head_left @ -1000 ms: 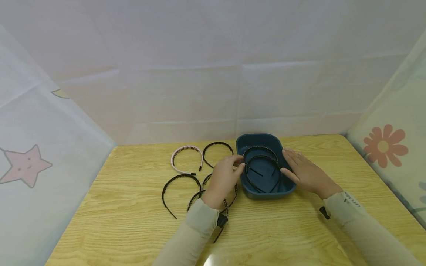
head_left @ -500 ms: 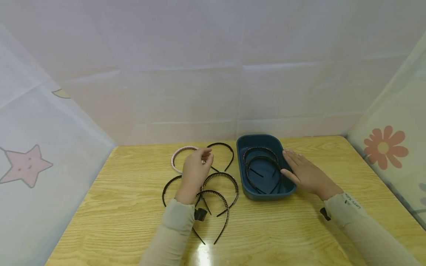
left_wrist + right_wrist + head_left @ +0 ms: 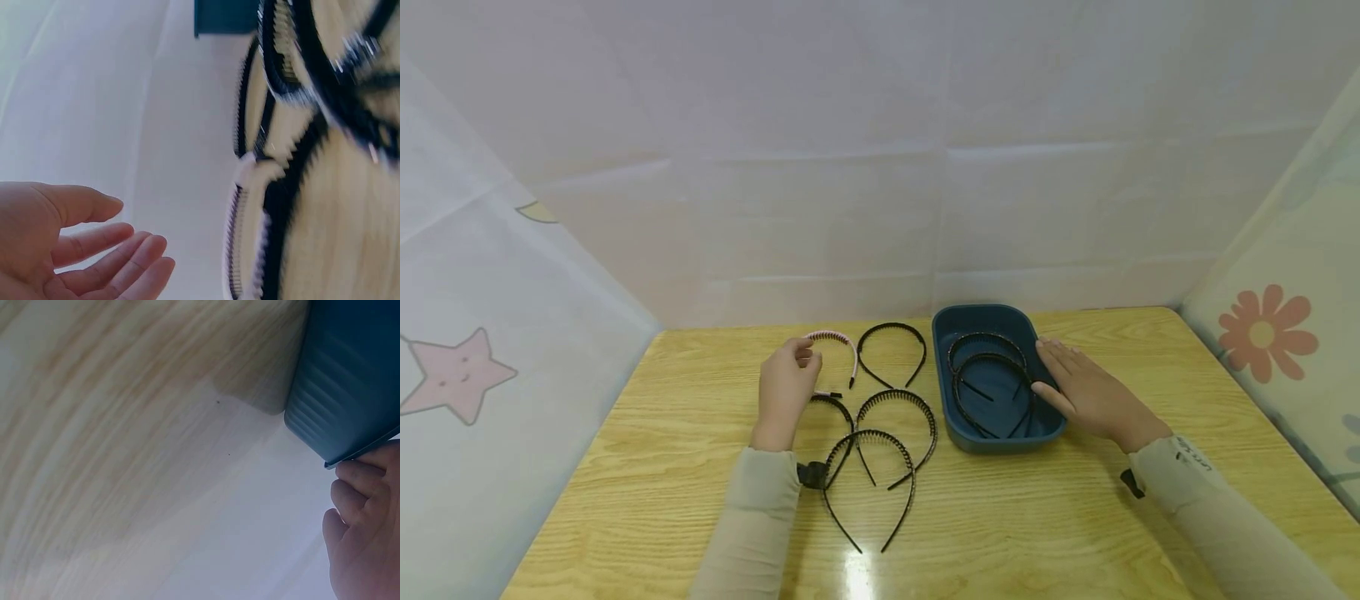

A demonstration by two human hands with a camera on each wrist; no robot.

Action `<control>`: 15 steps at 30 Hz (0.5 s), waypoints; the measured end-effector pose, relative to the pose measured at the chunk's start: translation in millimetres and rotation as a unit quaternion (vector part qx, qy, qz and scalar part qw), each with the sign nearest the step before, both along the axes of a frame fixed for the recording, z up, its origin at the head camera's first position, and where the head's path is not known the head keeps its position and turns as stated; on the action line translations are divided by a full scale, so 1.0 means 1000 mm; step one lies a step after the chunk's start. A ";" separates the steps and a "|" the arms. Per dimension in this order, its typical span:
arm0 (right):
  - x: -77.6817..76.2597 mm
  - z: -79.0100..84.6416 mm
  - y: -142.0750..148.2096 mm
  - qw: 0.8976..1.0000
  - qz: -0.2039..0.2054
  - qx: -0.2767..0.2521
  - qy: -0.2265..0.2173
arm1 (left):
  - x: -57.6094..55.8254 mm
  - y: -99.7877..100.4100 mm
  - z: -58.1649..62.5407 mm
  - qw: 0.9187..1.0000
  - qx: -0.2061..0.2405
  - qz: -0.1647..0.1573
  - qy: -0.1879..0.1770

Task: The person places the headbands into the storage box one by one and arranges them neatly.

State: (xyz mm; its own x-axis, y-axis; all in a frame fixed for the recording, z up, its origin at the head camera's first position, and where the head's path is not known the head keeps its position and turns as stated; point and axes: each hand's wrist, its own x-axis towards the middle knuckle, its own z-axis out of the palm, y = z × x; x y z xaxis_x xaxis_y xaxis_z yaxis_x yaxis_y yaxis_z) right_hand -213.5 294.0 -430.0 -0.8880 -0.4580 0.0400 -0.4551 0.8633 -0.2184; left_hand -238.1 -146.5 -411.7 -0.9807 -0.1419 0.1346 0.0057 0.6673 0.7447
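Note:
My left hand (image 3: 786, 385) hovers over the left part of a pink toothed headband (image 3: 853, 367), holding nothing. In the left wrist view its fingers (image 3: 140, 256) are loosely bent, with a gap below the thumb. My right hand (image 3: 1086, 390) rests along the right rim of a dark blue plastic basin (image 3: 992, 443), fingers fairly straight. Two black headbands (image 3: 988, 357) lie inside the basin, overlapping. Several black headbands lie on the table: a plain thin one (image 3: 891, 325) at the back, a toothed one (image 3: 925, 404), and one nearest the front (image 3: 910, 500). Another (image 3: 842, 408) is partly covered by the left hand and wrist.
A wooden table (image 3: 1037, 533) bears everything, its back edge near a pale hanging cloth (image 3: 820, 208). Patterned cloths with a star (image 3: 463, 375) and a flower (image 3: 1262, 333) stand at the sides. The basin stands right of the headbands.
My left hand has moved left from the basin's left rim, across the headbands, to above the pink one. The right hand stays on the basin rim.

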 end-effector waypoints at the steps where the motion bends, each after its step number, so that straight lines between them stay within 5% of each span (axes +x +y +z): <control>1: 0.000 0.000 0.000 1.000 0.000 0.000 0.000 | -0.001 -0.004 -0.003 1.000 -0.002 0.004 -0.005; 15: 0.000 0.001 0.000 1.000 0.000 0.004 -0.003 | -0.010 -0.036 -0.020 0.995 -0.021 0.027 -0.098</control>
